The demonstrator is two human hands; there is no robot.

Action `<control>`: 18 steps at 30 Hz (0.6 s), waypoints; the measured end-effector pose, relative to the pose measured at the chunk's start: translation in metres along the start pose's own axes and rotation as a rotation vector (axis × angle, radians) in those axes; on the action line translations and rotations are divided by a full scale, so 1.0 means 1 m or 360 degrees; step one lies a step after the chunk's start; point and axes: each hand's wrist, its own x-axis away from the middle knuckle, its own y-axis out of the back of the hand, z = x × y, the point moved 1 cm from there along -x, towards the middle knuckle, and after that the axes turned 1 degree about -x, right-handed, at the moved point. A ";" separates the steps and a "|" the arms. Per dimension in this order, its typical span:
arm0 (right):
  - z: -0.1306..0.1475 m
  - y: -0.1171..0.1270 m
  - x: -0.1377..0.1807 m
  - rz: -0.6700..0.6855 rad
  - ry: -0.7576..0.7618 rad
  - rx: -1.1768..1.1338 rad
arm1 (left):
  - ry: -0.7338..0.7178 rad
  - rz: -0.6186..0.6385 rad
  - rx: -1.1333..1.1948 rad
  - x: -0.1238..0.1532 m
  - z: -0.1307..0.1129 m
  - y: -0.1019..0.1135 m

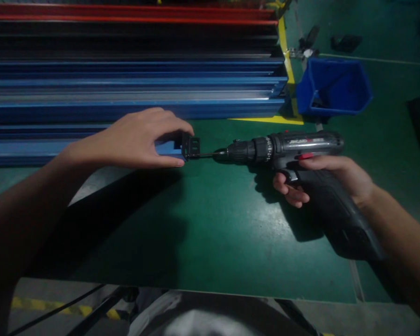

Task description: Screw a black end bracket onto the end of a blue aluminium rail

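Over the tabletop point(224, 252), a drill point(308, 143) is gripped by the right hand point(348, 175), its bit point(206, 155) at a black end cap point(194, 147) on a blue rail point(171, 149) clasped by the left hand point(140, 135). If the bit were tilted, slippage could be caused.

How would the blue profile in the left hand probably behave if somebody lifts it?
The blue profile is probably stiff, as it looks long and straight. Its smooth-looking surface may be somewhat slippery. Lifted only by the end in the left hand, it would perhaps feel awkward, since it runs beyond the picture's edge.
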 end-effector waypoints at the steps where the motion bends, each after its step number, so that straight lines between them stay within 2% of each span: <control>1: 0.000 0.000 0.000 -0.0006 0.0000 0.0009 | 0.0007 0.0030 -0.0002 0.000 -0.001 0.001; 4: 0.001 -0.001 0.002 -0.0034 -0.0013 0.0040 | 0.0031 0.0097 -0.0004 -0.001 -0.002 0.003; 18: 0.002 -0.004 0.003 -0.0048 -0.0011 0.0002 | 0.0032 0.0089 -0.0010 0.000 -0.006 0.006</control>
